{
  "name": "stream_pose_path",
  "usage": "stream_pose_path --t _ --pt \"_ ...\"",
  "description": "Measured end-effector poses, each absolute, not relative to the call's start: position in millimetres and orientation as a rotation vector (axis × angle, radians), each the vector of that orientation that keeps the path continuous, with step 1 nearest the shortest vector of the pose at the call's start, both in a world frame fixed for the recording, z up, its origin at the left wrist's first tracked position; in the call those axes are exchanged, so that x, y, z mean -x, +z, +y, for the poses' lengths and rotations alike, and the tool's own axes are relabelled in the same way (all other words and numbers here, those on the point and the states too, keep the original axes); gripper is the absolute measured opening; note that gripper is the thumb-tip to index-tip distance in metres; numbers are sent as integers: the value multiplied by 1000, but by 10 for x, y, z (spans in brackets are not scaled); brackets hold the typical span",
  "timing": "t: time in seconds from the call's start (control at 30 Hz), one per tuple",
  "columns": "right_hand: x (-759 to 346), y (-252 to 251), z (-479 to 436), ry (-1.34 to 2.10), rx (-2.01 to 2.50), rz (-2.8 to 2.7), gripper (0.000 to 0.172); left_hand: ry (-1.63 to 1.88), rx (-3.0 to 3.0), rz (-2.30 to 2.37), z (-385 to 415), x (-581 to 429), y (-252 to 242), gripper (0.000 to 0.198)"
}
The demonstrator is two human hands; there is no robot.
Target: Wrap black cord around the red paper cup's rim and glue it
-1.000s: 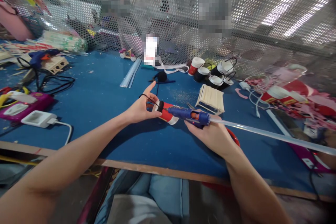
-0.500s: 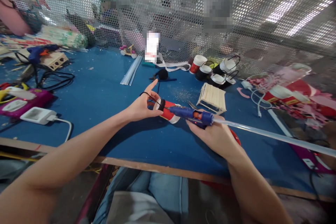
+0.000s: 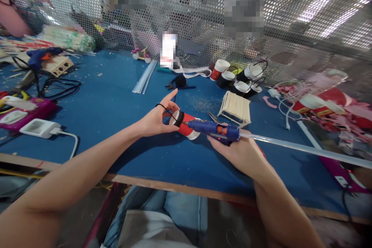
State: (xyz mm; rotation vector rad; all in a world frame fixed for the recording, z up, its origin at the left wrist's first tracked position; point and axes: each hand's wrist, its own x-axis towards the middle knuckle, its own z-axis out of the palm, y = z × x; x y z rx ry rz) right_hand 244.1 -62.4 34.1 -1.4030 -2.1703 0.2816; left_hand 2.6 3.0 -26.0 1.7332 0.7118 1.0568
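My left hand (image 3: 162,118) grips one end of a red paper cup (image 3: 188,119) that lies tilted on its side over the blue table (image 3: 116,85). Black cord is wound round that end of the cup, and a strand of it loops over my fingers. In my right hand (image 3: 238,151) is a blue hot glue gun (image 3: 213,128), its nozzle at the edge of the wound cord. A long clear glue stick (image 3: 302,149) juts from the back of the gun. Part of the cup is hidden behind the gun.
A craft-stick piece (image 3: 235,107) and several cups (image 3: 223,79) stand beyond my right hand. Glue sticks (image 3: 145,77) and a black cord ball (image 3: 180,81) lie ahead. At left are a purple power strip (image 3: 29,112) and another glue gun (image 3: 43,57). Perforated metal (image 3: 197,19) closes the back.
The cup has turned slightly in my left hand, and the glue gun has shifted a little to the right along with my right hand. Both hands keep their grip.
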Motion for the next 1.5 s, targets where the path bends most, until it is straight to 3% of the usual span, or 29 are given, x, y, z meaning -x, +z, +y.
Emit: stream_pose_path --t 0.67,1.1,1.5 --pt "-2659 298 -520 98 1333 -2361 24 956 -1913 607 -8 64 -270 95" --pt "-2476 395 -512 448 1500 -2076 17 925 -1966 598 -47 75 -228 91" --pt "-2495 422 -488 496 1491 -2082 17 935 -2026 565 -59 77 -193 92"
